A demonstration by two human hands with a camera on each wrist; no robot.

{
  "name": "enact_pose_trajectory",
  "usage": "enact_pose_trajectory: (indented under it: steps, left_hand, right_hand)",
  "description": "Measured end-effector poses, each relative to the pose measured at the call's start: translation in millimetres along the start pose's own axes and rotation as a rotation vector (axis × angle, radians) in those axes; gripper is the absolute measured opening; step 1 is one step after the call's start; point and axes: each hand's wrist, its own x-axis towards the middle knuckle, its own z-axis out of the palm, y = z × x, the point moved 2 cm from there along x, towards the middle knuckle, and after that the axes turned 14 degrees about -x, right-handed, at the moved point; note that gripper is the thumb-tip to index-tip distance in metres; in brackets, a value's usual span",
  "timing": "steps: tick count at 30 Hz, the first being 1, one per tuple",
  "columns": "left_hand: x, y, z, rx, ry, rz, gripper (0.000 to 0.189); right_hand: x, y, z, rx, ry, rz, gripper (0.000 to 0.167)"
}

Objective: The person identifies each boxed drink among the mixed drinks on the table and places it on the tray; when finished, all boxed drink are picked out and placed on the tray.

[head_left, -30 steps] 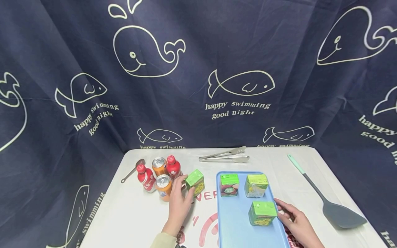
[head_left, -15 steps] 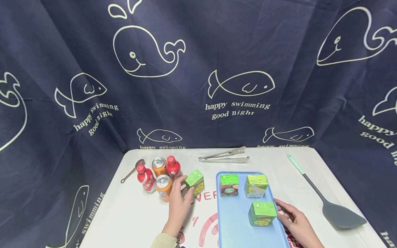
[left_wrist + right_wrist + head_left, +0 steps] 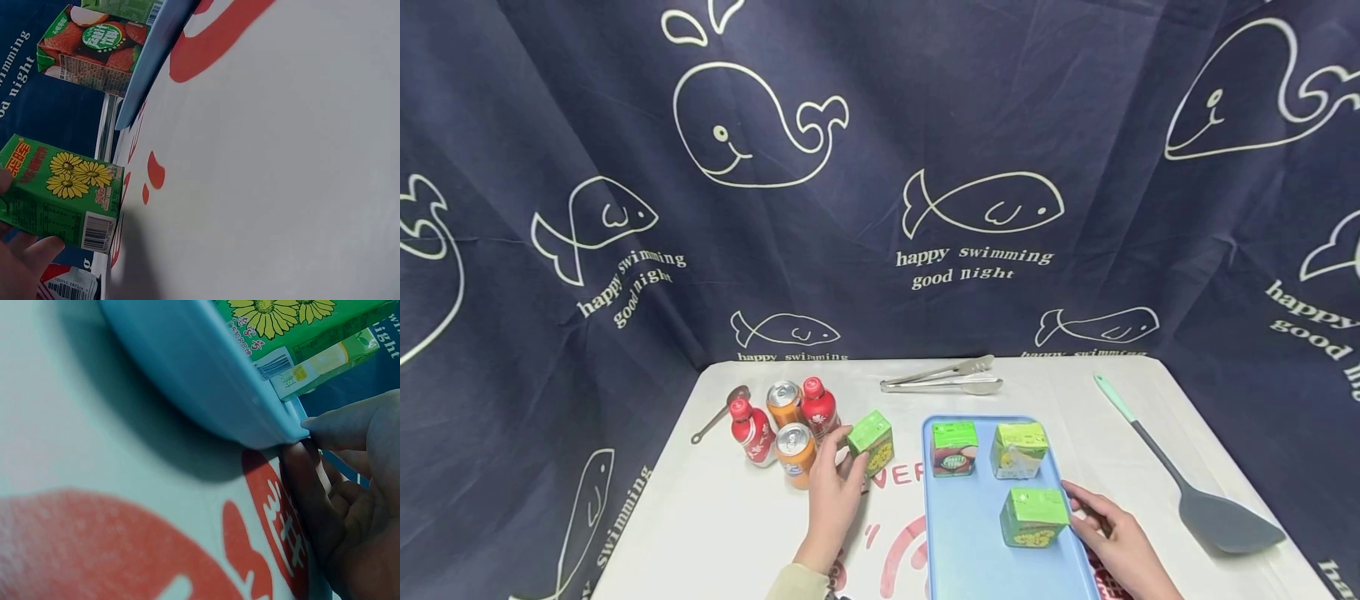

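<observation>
My left hand (image 3: 833, 504) grips a green drink carton (image 3: 872, 446) by its sides, thumb in front and fingers behind. Yellow flowers and a barcode show on this carton (image 3: 69, 194) in the left wrist view. It stands left of a blue tray (image 3: 962, 542), on the white table. At the tray's right edge, my right hand (image 3: 1112, 533) pinches the rim (image 3: 275, 419), thumb above and a finger below. Three cartons sit on the tray: one with red-brown fruit (image 3: 954, 450), a yellow-green one (image 3: 1019, 452) and another green flowered one (image 3: 1034, 518).
Left of the gripped carton cluster two red bottles (image 3: 754, 433) and two orange cans (image 3: 796, 454). A brown measuring spoon (image 3: 721, 414) lies beyond them. Metal tongs (image 3: 943, 379) lie at the back. On the right rests a grey spatula (image 3: 1210, 512) with a mint handle end.
</observation>
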Motion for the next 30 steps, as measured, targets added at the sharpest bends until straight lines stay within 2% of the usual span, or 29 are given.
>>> enact_pose_trajectory:
  steps: [11,20,30]
  left_hand:
    - [-2.1,2.6,1.6,-0.044,0.022,0.036,0.048]
    - [-8.7,7.6,1.6,0.002,0.003,0.082,0.050]
    - [-19.0,16.5,0.5,-0.039,-0.056,0.038,0.052]
  right_hand:
    - [-0.4,2,2,-0.010,-0.002,0.012,0.056]
    - [-0.5,0,1,-0.016,0.012,-0.005,0.053]
    - [-0.1,1,1,-0.017,0.005,0.014,0.055]
